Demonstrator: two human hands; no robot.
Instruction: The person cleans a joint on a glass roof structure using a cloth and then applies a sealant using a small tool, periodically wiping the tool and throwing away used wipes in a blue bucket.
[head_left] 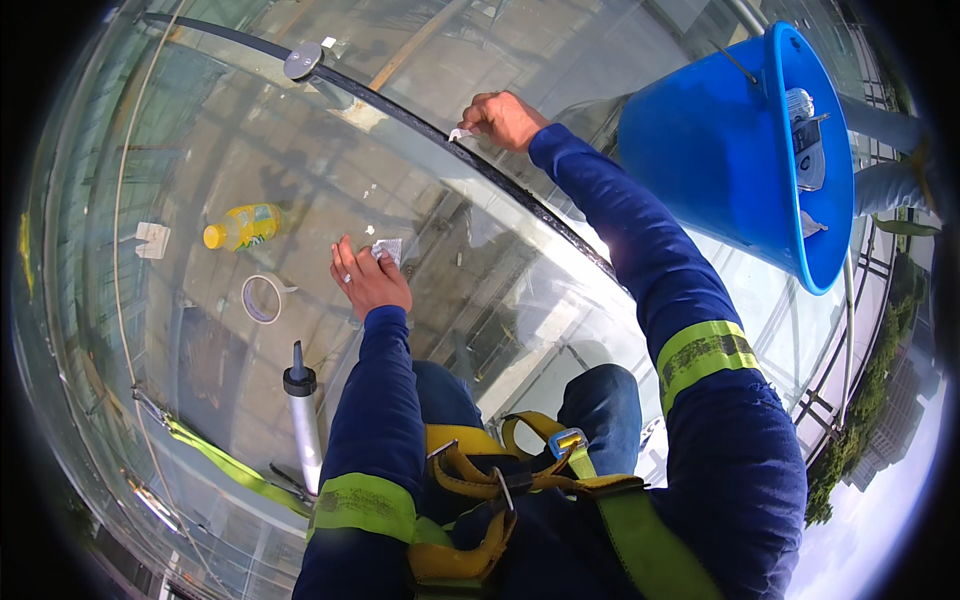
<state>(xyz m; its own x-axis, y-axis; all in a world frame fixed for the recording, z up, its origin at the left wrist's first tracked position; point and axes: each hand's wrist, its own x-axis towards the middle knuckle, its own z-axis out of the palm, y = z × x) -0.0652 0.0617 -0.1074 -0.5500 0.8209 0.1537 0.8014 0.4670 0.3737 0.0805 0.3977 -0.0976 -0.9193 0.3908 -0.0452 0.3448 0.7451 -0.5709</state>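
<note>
My left hand [370,280] rests on the glass panel [200,300], fingers loosely bent over a crumpled white paper [390,250]. Farther forward, my right hand [500,121] pinches a small white piece [460,134] at the dark seam [515,200] between panels. Left of my left hand lie a yellow-capped bottle [240,227] and a roll of tape [262,298]. A silver caulking tube [304,424] with a dark nozzle stands or lies beside my left forearm.
A blue bucket [700,170] holding tools is at right. A round metal fitting [302,62] sits on the seam. A rope [125,250] and green strap [225,468] run along the left. My knees and yellow harness are below; buildings and trees show beyond the right edge.
</note>
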